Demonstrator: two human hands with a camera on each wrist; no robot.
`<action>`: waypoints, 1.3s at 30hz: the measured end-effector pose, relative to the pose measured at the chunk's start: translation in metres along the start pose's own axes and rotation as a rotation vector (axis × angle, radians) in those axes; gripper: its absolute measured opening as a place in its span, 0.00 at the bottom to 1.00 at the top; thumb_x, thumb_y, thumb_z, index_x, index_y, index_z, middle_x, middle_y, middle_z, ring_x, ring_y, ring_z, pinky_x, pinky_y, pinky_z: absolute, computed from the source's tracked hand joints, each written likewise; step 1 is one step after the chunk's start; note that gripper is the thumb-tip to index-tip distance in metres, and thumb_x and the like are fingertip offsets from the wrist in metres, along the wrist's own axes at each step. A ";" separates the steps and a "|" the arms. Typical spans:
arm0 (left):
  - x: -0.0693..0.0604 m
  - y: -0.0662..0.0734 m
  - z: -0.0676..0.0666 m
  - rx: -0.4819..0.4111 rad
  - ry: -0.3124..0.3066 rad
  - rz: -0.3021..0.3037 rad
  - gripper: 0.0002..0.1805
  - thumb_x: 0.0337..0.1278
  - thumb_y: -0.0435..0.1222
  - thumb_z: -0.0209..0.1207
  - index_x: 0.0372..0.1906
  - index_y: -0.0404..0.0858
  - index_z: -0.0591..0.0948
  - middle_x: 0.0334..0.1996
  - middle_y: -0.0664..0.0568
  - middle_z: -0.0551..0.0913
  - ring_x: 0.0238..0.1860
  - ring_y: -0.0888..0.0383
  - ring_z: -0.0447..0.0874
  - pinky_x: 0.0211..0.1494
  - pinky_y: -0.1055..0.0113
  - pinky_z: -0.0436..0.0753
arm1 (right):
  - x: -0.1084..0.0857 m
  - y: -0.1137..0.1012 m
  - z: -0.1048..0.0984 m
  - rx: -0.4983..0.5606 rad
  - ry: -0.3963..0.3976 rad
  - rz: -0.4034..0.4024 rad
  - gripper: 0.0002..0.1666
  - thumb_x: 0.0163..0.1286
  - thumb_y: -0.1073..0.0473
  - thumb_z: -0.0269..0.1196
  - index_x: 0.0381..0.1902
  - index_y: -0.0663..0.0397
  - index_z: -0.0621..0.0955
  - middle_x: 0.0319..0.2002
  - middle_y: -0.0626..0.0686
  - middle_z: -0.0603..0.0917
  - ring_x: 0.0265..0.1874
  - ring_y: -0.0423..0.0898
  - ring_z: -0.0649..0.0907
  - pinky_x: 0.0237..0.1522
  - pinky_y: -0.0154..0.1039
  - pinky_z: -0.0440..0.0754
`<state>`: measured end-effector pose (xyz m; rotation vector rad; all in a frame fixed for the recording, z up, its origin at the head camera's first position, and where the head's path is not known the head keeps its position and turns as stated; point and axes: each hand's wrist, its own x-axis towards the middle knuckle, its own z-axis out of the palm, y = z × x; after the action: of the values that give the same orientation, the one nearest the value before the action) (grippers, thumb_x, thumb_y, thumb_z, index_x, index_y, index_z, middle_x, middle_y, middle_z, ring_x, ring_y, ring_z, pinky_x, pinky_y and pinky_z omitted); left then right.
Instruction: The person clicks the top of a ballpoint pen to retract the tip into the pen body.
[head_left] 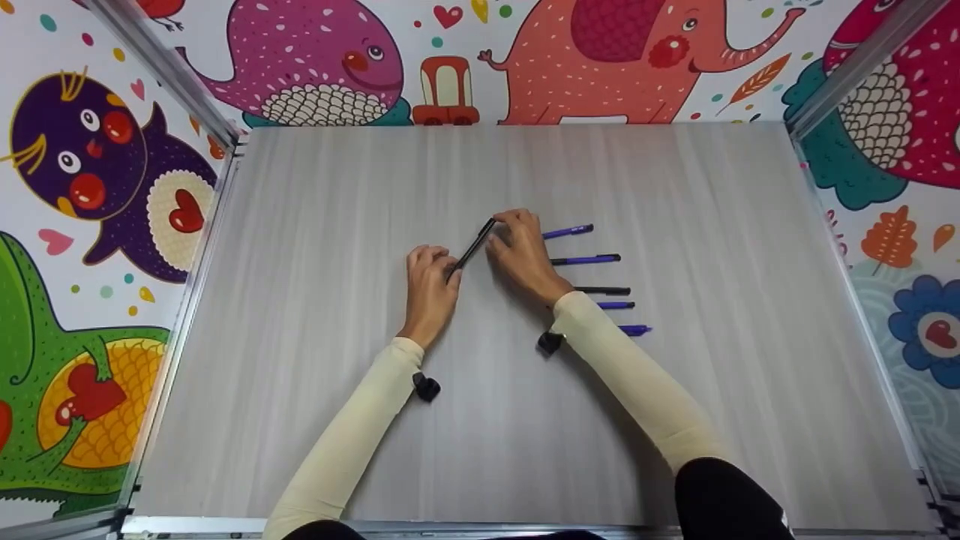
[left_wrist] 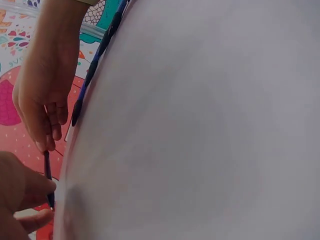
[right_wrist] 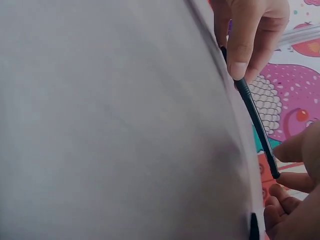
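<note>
A slim black pen [head_left: 474,244] slants between both hands, its upper end toward the right. My left hand [head_left: 431,292] pinches the lower end between thumb and fingers; part of the pen is hidden there. At the other end, the thumb and forefinger of my right hand [head_left: 525,259] hold the tip, as the right wrist view shows with the pen [right_wrist: 257,117] running between the hands. Just right of my right hand, a blue pen [head_left: 570,232] and a blue-and-black pen [head_left: 592,259] lie on the table, partly covered by that hand.
Beyond the right wrist lie a black pen [head_left: 606,290], a blue pen [head_left: 616,305] and another blue pen [head_left: 635,330], in a rough column under the forearm. The grey wood-grain table [head_left: 337,195] has metal rails and cartoon-printed walls around it.
</note>
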<state>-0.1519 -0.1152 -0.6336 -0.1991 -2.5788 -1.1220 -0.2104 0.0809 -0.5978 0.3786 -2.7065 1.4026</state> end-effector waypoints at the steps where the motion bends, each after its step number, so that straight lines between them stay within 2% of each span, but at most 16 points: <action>1: 0.001 -0.003 0.004 -0.003 0.006 0.013 0.06 0.65 0.28 0.73 0.44 0.31 0.92 0.54 0.41 0.86 0.68 0.38 0.73 0.77 0.45 0.70 | -0.001 -0.002 -0.003 0.005 0.002 -0.006 0.22 0.79 0.64 0.67 0.67 0.68 0.83 0.62 0.66 0.81 0.65 0.61 0.76 0.68 0.55 0.76; 4: 0.005 -0.009 0.017 -0.008 0.009 0.044 0.06 0.65 0.29 0.74 0.44 0.33 0.92 0.55 0.43 0.87 0.68 0.40 0.74 0.77 0.45 0.70 | -0.005 -0.002 -0.013 0.040 0.028 -0.026 0.22 0.81 0.64 0.66 0.68 0.68 0.82 0.63 0.66 0.81 0.64 0.61 0.77 0.66 0.54 0.78; 5: 0.007 -0.006 0.019 -0.022 0.004 0.044 0.06 0.65 0.29 0.74 0.45 0.32 0.92 0.55 0.44 0.87 0.69 0.40 0.73 0.77 0.46 0.69 | -0.006 0.000 -0.016 0.048 0.040 -0.034 0.22 0.82 0.65 0.66 0.68 0.68 0.81 0.63 0.66 0.81 0.64 0.60 0.78 0.66 0.54 0.79; 7: 0.010 0.008 0.014 -0.036 -0.009 0.046 0.07 0.65 0.29 0.74 0.45 0.32 0.92 0.55 0.44 0.87 0.69 0.41 0.73 0.77 0.46 0.69 | -0.009 0.002 -0.023 0.071 0.067 -0.046 0.22 0.82 0.66 0.66 0.68 0.69 0.81 0.62 0.66 0.81 0.63 0.61 0.78 0.65 0.55 0.79; 9: 0.013 0.015 0.017 -0.064 -0.020 0.043 0.07 0.65 0.29 0.73 0.46 0.32 0.92 0.56 0.44 0.87 0.69 0.42 0.73 0.78 0.48 0.69 | -0.013 0.004 -0.031 0.093 0.099 -0.057 0.21 0.81 0.67 0.66 0.67 0.69 0.82 0.62 0.66 0.81 0.63 0.61 0.79 0.65 0.56 0.79; 12: 0.016 0.033 0.016 -0.087 -0.048 0.042 0.07 0.66 0.29 0.72 0.46 0.31 0.92 0.55 0.43 0.87 0.69 0.42 0.74 0.78 0.49 0.70 | -0.020 0.009 -0.042 0.121 0.146 -0.064 0.20 0.80 0.68 0.66 0.66 0.69 0.82 0.61 0.66 0.82 0.62 0.62 0.79 0.63 0.57 0.80; 13: 0.016 0.034 0.021 -0.101 -0.057 0.043 0.07 0.66 0.28 0.72 0.46 0.30 0.92 0.56 0.42 0.87 0.69 0.41 0.74 0.78 0.48 0.70 | -0.022 0.011 -0.045 0.122 0.157 -0.067 0.20 0.80 0.68 0.66 0.66 0.69 0.82 0.61 0.66 0.82 0.62 0.62 0.79 0.63 0.57 0.80; 14: 0.018 0.033 0.024 -0.097 -0.053 0.053 0.07 0.67 0.29 0.72 0.46 0.31 0.92 0.55 0.44 0.87 0.68 0.43 0.75 0.78 0.50 0.70 | -0.024 0.013 -0.048 0.125 0.166 -0.067 0.20 0.80 0.69 0.66 0.66 0.69 0.82 0.61 0.66 0.82 0.62 0.62 0.79 0.63 0.57 0.81; 18: 0.019 0.056 0.020 -0.065 -0.072 0.080 0.06 0.66 0.27 0.71 0.46 0.30 0.92 0.54 0.42 0.88 0.66 0.42 0.77 0.75 0.50 0.73 | -0.031 0.018 -0.059 0.141 0.183 -0.065 0.20 0.80 0.68 0.66 0.67 0.69 0.82 0.62 0.66 0.81 0.63 0.64 0.79 0.64 0.57 0.81; 22: 0.020 0.074 0.018 -0.046 -0.105 0.081 0.07 0.66 0.25 0.72 0.46 0.28 0.91 0.54 0.41 0.88 0.65 0.41 0.77 0.74 0.51 0.75 | -0.037 0.021 -0.068 0.165 0.196 -0.060 0.21 0.81 0.66 0.65 0.68 0.68 0.81 0.63 0.66 0.81 0.64 0.64 0.79 0.65 0.60 0.80; 27: 0.022 0.083 0.022 -0.053 -0.124 0.100 0.07 0.67 0.26 0.72 0.47 0.30 0.92 0.53 0.42 0.89 0.64 0.41 0.79 0.73 0.52 0.75 | -0.045 0.026 -0.077 0.169 0.231 -0.058 0.21 0.82 0.66 0.65 0.68 0.68 0.80 0.63 0.66 0.81 0.64 0.63 0.80 0.64 0.61 0.81; 33: 0.023 0.087 0.027 -0.056 -0.123 0.133 0.07 0.67 0.26 0.72 0.47 0.31 0.92 0.51 0.43 0.89 0.62 0.42 0.80 0.71 0.51 0.76 | -0.052 0.032 -0.083 0.162 0.273 -0.064 0.20 0.81 0.66 0.66 0.66 0.69 0.82 0.60 0.66 0.83 0.60 0.62 0.82 0.62 0.61 0.79; 39: 0.023 0.093 0.031 -0.059 -0.144 0.116 0.07 0.68 0.26 0.71 0.47 0.31 0.92 0.50 0.43 0.89 0.59 0.44 0.81 0.68 0.53 0.78 | -0.060 0.034 -0.089 0.158 0.299 -0.050 0.19 0.80 0.67 0.67 0.65 0.66 0.83 0.59 0.64 0.84 0.59 0.58 0.82 0.60 0.55 0.79</action>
<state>-0.1572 -0.0289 -0.5817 -0.4522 -2.6209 -1.1812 -0.1656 0.1832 -0.5836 0.2228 -2.3444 1.5259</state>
